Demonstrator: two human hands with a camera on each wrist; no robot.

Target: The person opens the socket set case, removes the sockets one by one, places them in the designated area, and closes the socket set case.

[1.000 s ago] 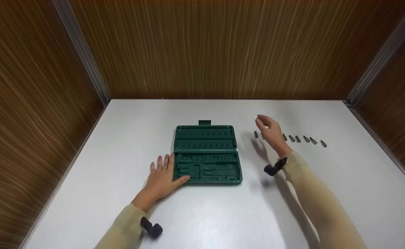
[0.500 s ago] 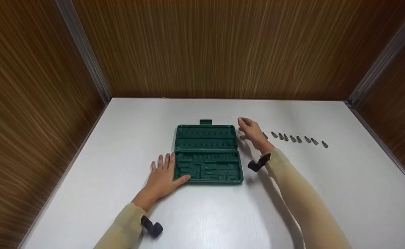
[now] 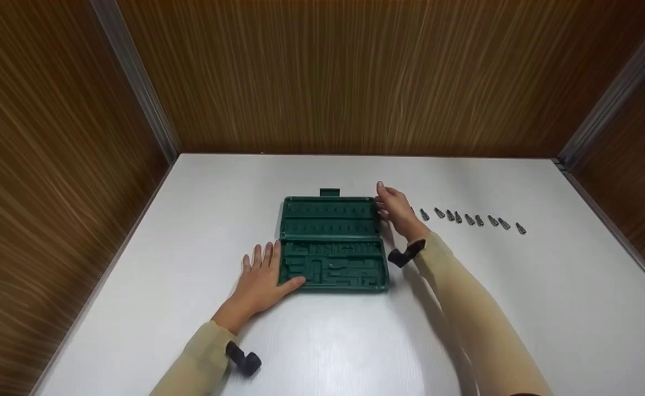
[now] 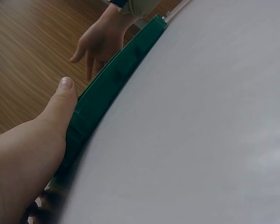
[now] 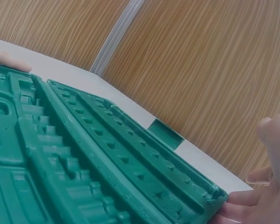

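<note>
There, near the middle of the white worktop (image 3: 135, 264), a green tool case (image 3: 331, 242) lay open and flat, its lid half toward the far edge. The left hand (image 3: 261, 280) rested flat beside its near-left corner, fingers straight and slightly spread, thumb touching the case wall. The right hand (image 3: 397, 212) touched the lid's right edge with loosely curved fingers, just left of a row of small metal bits (image 3: 474, 220) running toward the right edge.

We see even overhead light, soft glare on the white table (image 3: 322, 341) toward 6 o'clock, and blurred wood walls (image 3: 53, 165).
</note>
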